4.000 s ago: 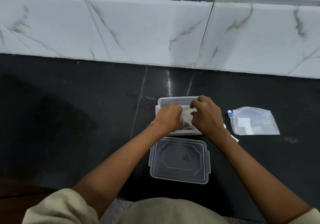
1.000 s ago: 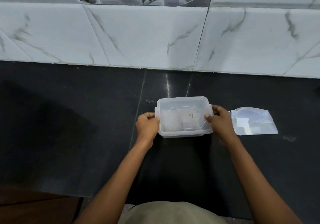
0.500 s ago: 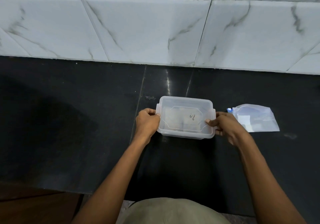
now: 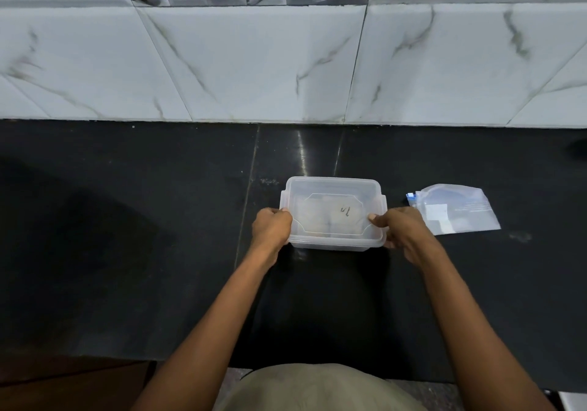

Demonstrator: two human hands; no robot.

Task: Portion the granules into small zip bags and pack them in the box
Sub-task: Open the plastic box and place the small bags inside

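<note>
A clear plastic box [image 4: 333, 185] with its lid [image 4: 330, 213] on stands on the black counter in the middle of the view. Pale bag shapes show faintly through the lid. My left hand [image 4: 272, 227] grips the box's left side at the latch. On the opposite side my right hand [image 4: 401, 229] holds the right edge, thumb on the lid. A larger zip bag [image 4: 457, 209] with a blue corner lies flat to the right of the box, apart from it.
The black stone counter [image 4: 127, 236] runs to a white marble-tiled wall [image 4: 254, 61] at the back. Its front edge is near my body, with brown floor at the lower left.
Four seconds ago the lid lay in front of the open box while both hands pressed a bag inside. The lid is now on the box, and both hands stay at its sides.
</note>
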